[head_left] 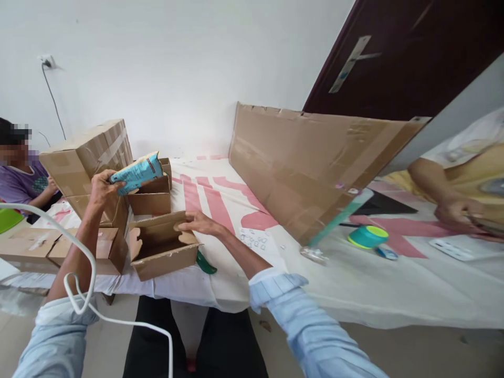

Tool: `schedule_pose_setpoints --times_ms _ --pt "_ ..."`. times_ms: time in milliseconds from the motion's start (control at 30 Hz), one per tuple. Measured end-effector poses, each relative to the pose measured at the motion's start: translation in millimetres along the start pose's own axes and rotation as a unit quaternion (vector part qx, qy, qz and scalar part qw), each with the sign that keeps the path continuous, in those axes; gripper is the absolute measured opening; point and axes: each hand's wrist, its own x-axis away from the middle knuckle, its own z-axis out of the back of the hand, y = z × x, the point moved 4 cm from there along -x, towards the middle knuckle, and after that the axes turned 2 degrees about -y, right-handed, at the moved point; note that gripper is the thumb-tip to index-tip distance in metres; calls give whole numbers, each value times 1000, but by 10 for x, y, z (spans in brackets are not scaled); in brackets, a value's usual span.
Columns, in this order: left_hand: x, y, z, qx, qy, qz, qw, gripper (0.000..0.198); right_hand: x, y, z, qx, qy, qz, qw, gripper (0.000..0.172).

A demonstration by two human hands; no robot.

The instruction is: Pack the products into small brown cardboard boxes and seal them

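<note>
Though aslant, a light-blue packet (138, 174)

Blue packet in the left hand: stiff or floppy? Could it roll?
The blue packet probably holds its shape: the left hand grips one end, and the rest juts out without obvious droop. Its creased wrapper suggests some give. Flattish and oblong, it seems unlikely to roll.
</note>
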Motion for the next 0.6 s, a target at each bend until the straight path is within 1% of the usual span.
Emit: schedule_pose_setpoints --times_ms 33,67,100,200,267,300,367,467,533,600 --pt "2 25 -20 -17 5 -6 1000 24 48 47 -60 -9 -1 10 1000 51" --pt "14 46 -70 -43 -3 -9 999 23 98 76 -114 -14 12 25 1000 47" --pt "37 58 -145 -76 -24 -6 997 22 153 89 -159 -10 33 41 999 43" --pt "143 3 -457 -172 -127 29 977 19 336 53 -244 35 96 81 991 28" --pt "216 -94 -669 -202 -183 59 960 16 442 -1 -266 60 112 99 987 24" --pt "243 -152 -767 -210 -198 71 955 15 480 -25 -267 65 114 105 986 24" --pt "277 -276 -945 -223 -211 96 947 15 520 -49 -253 67 114 110 985 23" --pt "309 -465 -1170 -244 -203 138 938 17 513 -18 -212 71 118 106 985 23" --pt "335 -571 -1280 -252 -187 166 935 16 496 41 -172 80 130 96 984 23" --pt "358 -647 -1348 -252 -169 189 934 16 488 110 -131 88 147 83 982 24"
